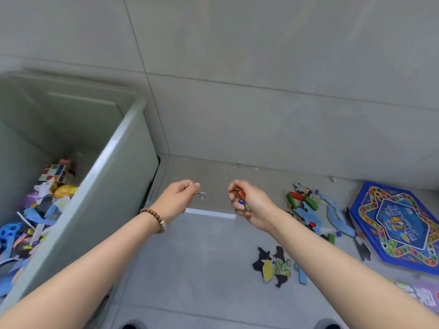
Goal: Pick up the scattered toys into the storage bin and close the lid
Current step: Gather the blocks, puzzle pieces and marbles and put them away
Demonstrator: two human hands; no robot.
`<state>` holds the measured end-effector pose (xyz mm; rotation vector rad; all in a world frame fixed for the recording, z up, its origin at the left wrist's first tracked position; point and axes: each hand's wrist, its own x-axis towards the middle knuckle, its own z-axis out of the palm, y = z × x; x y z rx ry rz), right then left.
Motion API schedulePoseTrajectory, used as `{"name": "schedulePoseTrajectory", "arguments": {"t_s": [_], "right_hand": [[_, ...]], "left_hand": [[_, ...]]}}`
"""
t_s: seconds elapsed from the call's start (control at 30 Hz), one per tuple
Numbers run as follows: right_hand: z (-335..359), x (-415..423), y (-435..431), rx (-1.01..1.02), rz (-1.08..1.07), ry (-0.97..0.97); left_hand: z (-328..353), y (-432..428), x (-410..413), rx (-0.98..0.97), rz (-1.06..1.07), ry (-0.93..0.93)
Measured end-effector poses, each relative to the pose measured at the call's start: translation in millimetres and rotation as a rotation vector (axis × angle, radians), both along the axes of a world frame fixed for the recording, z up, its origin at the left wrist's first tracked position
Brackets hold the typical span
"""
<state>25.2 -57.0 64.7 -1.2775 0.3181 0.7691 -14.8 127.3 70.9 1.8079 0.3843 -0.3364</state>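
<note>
Grey floor (202, 269): scattered toys (273, 267), storage bin (107, 186)

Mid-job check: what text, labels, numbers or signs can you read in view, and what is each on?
Nothing reads clearly enough to quote.
Blue hexagonal game box: print on its centre star, too blurred to read.
Purple sheet at bottom right: large white characters, blurred and cut by the frame edge.
Storage bin, metal hook in the left hand, marbles in the right hand: no markings seen.
</note>
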Motion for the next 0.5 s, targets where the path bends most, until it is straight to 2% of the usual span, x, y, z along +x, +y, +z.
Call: {"name": "schedulePoseTrajectory", "arguments": {"t_s": [0.1,0.2,0.33,0.43,0.5], "right_hand": [[63,3,52,-0.011,0.189,-0.118],[108,-13,127,-0.019,0.400,-0.256],[129,-50,230,-0.095,0.659,-0.291],[122,-71,283,-0.191,0.776,-0.235],[115,-80,301,-0.301,0.817,-0.294]], "left_hand": [[75,42,-10,0.142,-0.013,-0.169],[117,108,-39,0.294,0.055,-0.228],[108,209,-97,0.499,0.306,-0.079],[82,255,-135,0.416,0.400,0.096],[72,270,-149,0.407,0.410,0.150]]}}
